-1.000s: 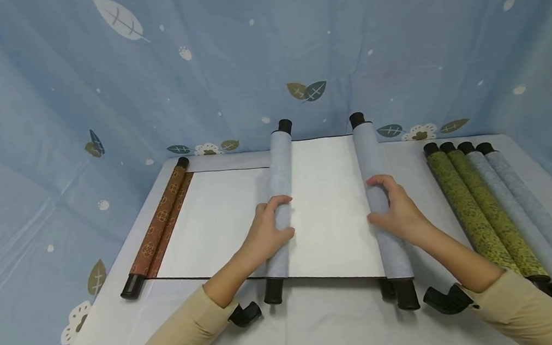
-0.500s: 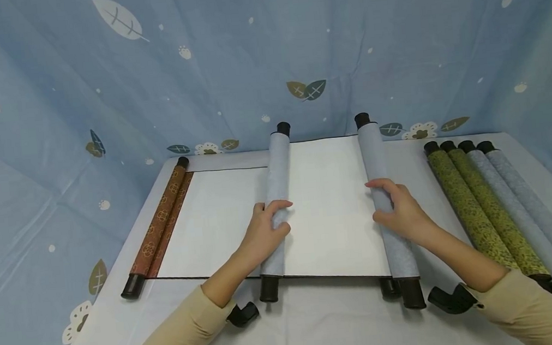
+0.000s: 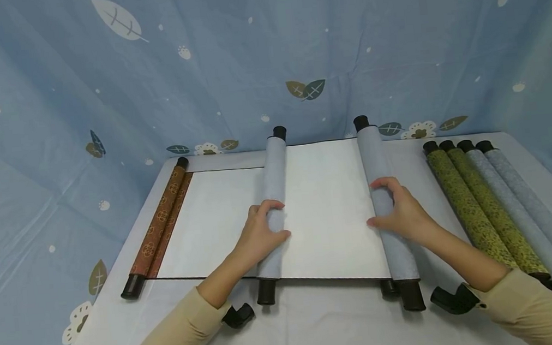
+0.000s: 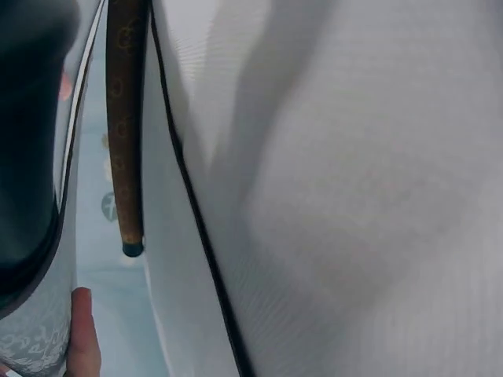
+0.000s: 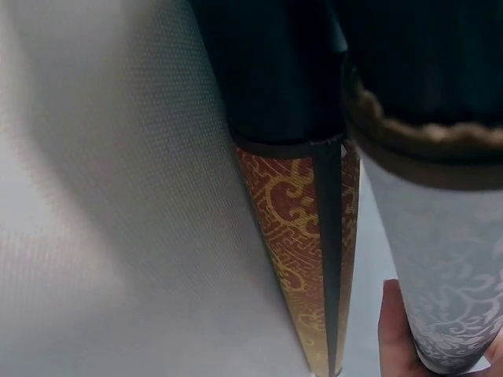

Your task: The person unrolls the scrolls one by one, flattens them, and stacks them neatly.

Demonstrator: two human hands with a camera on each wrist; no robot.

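Observation:
A hanging scroll backed in pale blue lies partly unrolled, its white sheet (image 3: 330,206) spread between two rolls with black end knobs. My left hand (image 3: 254,237) grips the left roll (image 3: 275,167), thumb and fingers curled over it. Around the right roll (image 3: 371,150) my right hand (image 3: 407,213) curls in the same way. Beneath lies a second scroll with red-brown brocade; its left roll (image 3: 159,221) and part of its white sheet (image 3: 220,215) show. In the right wrist view, its red-and-gold other roll (image 5: 287,220) sits beside the pale blue one (image 5: 448,259).
At the table's right lie two rolled green-patterned scrolls (image 3: 471,210) and two rolled pale blue ones (image 3: 520,206), side by side. A white cloth (image 3: 339,331) covers the table. A blue leaf-print curtain (image 3: 227,67) hangs behind and at the sides.
My left hand and the left roll have moved left and a little toward me. The right roll has shifted slightly right, so more white sheet shows between them.

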